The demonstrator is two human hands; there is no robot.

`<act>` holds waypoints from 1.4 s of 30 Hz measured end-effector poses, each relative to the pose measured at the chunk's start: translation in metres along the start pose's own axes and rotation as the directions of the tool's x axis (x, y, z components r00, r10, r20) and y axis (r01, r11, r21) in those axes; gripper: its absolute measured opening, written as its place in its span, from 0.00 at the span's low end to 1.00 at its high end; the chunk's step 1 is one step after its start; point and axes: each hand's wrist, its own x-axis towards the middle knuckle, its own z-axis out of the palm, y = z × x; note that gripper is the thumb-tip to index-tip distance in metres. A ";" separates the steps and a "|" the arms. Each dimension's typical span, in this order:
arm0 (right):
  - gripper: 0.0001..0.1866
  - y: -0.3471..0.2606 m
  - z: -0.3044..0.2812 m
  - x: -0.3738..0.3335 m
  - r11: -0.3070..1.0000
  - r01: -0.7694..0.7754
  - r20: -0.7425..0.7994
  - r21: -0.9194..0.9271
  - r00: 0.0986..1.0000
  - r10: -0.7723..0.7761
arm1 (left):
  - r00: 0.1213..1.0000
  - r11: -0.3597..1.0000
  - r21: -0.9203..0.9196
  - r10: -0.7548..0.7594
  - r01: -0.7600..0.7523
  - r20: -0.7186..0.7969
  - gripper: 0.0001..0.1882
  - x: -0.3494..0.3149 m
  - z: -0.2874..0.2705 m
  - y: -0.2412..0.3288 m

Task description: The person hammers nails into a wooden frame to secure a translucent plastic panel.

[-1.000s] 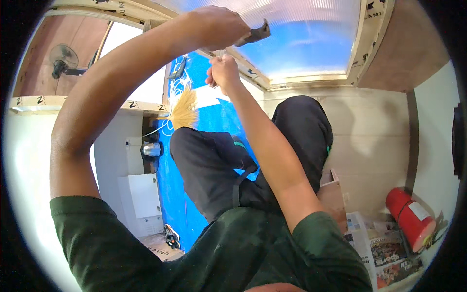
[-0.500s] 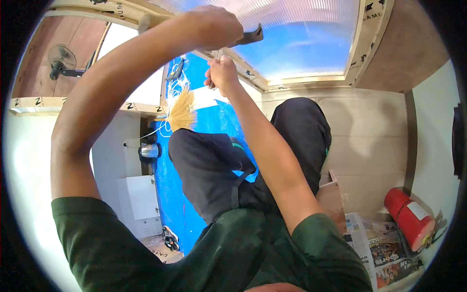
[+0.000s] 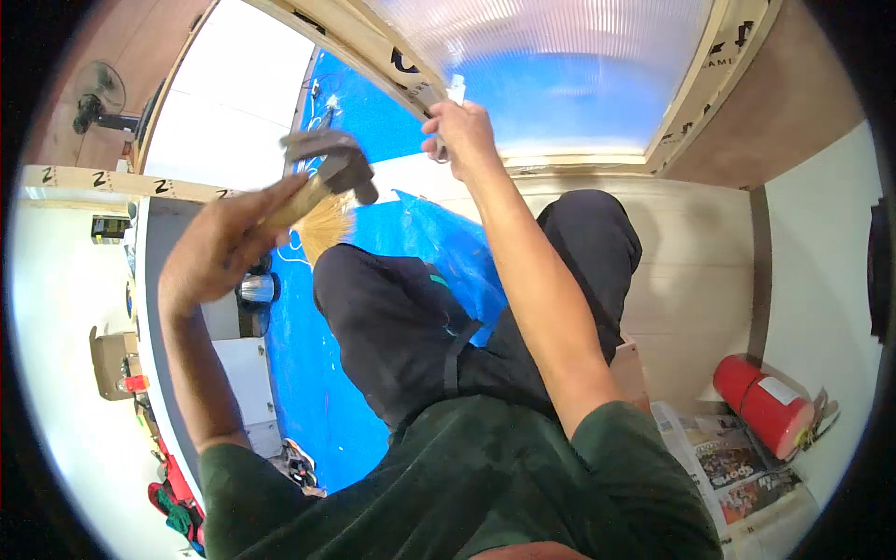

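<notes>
My left hand (image 3: 222, 238), raised at the left, is wrapped round the wooden handle of a claw hammer (image 3: 341, 173). The hammer's dark metal head is off the wood, between the hand and the frame. My right hand (image 3: 462, 135) is closed on a slim pale tool (image 3: 456, 89), whose kind I cannot make out. One end shows above the fist and a bit of metal below it. This hand is at the edge of a wooden frame (image 3: 397, 61) that holds a ribbed translucent panel (image 3: 569, 47); whether the tool touches the wood is unclear.
Blue sheeting (image 3: 317, 373) covers the floor around my bent knees. A straw broom (image 3: 327, 233) lies beyond my left knee. At the right a red fire extinguisher (image 3: 763, 406) is near newspapers (image 3: 728, 462). A fan (image 3: 98, 98) is at the far left.
My left hand has swung the hammer away from the frame, leftward and back toward me. My right hand keeps its grip on the slim tool by the frame. The view has shifted slightly.
</notes>
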 end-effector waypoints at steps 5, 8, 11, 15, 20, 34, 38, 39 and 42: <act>0.15 -0.005 -0.020 -0.019 0.992 0.057 0.020 -0.111 0.998 -0.055 | 0.904 0.723 -0.682 -0.357 0.108 -0.236 0.34 -0.060 0.072 -0.115; 0.14 0.015 -0.047 -0.015 0.993 0.013 -0.010 -0.115 1.000 -0.014 | 0.861 0.552 -0.834 -0.429 0.012 -0.272 0.31 -0.057 0.143 -0.209; 0.13 0.056 -0.086 -0.004 0.852 -0.072 -0.041 -0.519 0.997 0.060 | 0.817 0.457 -0.879 -0.553 0.134 -0.163 0.25 -0.045 0.242 -0.279; 0.10 0.121 -0.133 0.003 0.596 -0.201 -0.050 -0.778 0.965 0.259 | 0.695 0.342 -0.934 -0.696 0.104 -0.178 0.20 -0.034 0.421 -0.335; 0.07 0.160 -0.189 0.018 0.501 -0.245 -0.118 -0.830 0.955 0.272 | 0.550 -0.049 -0.979 -0.832 -0.198 -0.069 0.20 -0.015 0.537 -0.301; 0.05 0.306 -0.291 0.066 0.171 -0.389 -0.336 -0.905 0.902 0.272 | 0.478 -0.261 -0.960 -0.858 -0.097 0.185 0.20 0.001 0.591 -0.279; 0.17 0.339 -0.306 0.076 -0.315 -0.151 -0.245 -0.937 0.927 0.283 | 0.477 -0.270 -0.959 -0.856 -0.085 0.198 0.20 0.013 0.596 -0.281; 0.20 0.352 -0.271 0.073 -0.227 -0.247 -0.309 -0.942 0.904 0.297 | 0.440 -0.236 -0.969 -0.880 -0.074 0.181 0.20 0.004 0.594 -0.293; 0.18 0.347 -0.271 0.062 -0.279 -0.207 -0.287 -0.938 0.913 0.289 | 0.456 -0.235 -0.972 -0.868 -0.026 0.198 0.20 0.004 0.590 -0.290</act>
